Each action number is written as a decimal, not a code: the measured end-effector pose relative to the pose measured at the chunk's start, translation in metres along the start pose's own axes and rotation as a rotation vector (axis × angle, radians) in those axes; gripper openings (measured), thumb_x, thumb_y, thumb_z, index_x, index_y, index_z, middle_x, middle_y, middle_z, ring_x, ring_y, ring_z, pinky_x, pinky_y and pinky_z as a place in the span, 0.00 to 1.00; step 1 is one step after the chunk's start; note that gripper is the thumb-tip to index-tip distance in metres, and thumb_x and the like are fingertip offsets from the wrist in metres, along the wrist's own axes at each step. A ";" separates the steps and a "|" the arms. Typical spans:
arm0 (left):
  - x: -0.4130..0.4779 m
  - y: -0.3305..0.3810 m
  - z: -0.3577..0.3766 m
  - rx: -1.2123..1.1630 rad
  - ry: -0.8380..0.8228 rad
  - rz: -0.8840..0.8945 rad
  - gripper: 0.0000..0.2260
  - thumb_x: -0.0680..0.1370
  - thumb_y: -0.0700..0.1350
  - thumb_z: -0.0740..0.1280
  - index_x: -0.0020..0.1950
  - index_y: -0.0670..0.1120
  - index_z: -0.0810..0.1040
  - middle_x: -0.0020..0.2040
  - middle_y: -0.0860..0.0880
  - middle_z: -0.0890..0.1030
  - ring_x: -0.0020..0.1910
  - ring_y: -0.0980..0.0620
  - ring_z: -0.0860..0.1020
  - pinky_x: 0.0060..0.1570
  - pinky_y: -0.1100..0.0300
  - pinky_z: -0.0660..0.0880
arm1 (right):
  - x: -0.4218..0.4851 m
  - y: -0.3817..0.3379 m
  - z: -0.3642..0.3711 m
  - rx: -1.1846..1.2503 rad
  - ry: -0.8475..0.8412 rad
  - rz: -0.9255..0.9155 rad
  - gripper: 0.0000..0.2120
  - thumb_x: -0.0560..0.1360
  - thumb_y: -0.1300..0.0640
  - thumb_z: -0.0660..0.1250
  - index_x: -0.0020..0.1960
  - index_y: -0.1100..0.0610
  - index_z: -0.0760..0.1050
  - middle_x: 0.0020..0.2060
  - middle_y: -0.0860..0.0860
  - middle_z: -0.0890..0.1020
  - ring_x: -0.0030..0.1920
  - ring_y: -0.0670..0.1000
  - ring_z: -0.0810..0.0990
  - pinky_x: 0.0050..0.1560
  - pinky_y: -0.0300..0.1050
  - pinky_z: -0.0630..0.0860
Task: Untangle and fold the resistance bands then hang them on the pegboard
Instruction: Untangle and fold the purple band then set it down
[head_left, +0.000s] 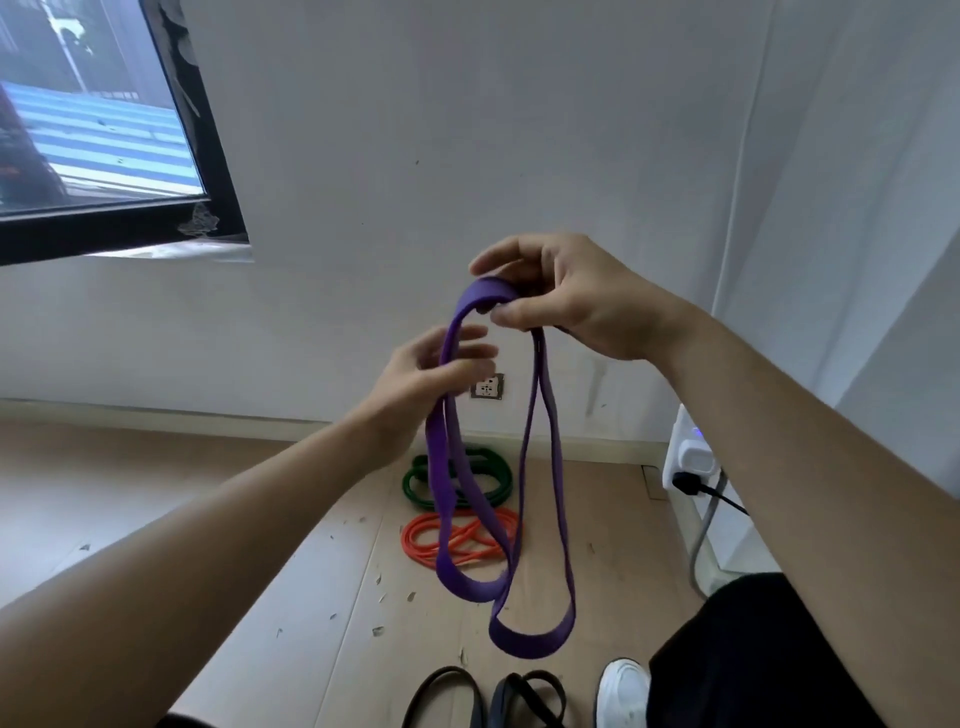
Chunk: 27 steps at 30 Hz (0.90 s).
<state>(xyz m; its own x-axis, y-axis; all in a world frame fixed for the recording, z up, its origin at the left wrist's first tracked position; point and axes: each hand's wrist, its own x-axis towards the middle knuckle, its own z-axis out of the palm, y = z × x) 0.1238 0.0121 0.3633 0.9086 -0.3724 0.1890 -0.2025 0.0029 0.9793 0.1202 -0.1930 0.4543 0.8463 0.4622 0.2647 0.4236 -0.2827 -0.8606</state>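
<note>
Purple band (447, 467) hangs in mid-air above the floor (156, 493) in two long, uneven loops. The left hand (415, 379) seems to have its grip pinched on the left strand, though the band hides the contact. That hand should slide down to level both loops while the right hand (571, 301), its grip clamped on the top bend, holds firm.

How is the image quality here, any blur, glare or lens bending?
Head view: even, soft daylight, no hard shadows or glare. Head view: the wide-angle lens tilts the window frame and stretches the forearms. Head view: the purple band and the right hand holding it look slightly soft.
</note>
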 end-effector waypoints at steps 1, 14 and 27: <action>0.000 0.007 -0.003 -0.021 0.007 0.024 0.21 0.71 0.48 0.75 0.62 0.45 0.79 0.55 0.45 0.85 0.57 0.46 0.83 0.61 0.53 0.77 | -0.001 0.002 0.001 -0.023 -0.027 0.021 0.20 0.74 0.69 0.72 0.64 0.62 0.75 0.52 0.60 0.85 0.52 0.53 0.84 0.54 0.44 0.79; -0.007 0.022 -0.018 -0.067 0.176 0.101 0.18 0.70 0.50 0.74 0.55 0.41 0.83 0.44 0.45 0.84 0.45 0.48 0.83 0.56 0.53 0.79 | -0.001 0.034 0.015 -0.165 -0.043 0.194 0.15 0.70 0.63 0.78 0.54 0.62 0.79 0.48 0.62 0.85 0.49 0.60 0.85 0.57 0.61 0.81; -0.011 -0.004 0.001 0.065 -0.048 -0.036 0.22 0.74 0.42 0.76 0.66 0.46 0.76 0.55 0.46 0.85 0.55 0.52 0.84 0.54 0.60 0.80 | 0.016 0.002 0.039 0.348 0.337 -0.070 0.12 0.75 0.62 0.74 0.57 0.61 0.80 0.46 0.54 0.85 0.48 0.53 0.84 0.56 0.52 0.81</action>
<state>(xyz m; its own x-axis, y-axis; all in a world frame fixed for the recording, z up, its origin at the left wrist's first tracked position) 0.1147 0.0152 0.3571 0.8973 -0.4155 0.1487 -0.1948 -0.0707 0.9783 0.1217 -0.1535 0.4398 0.9016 0.1561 0.4035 0.3986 0.0631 -0.9150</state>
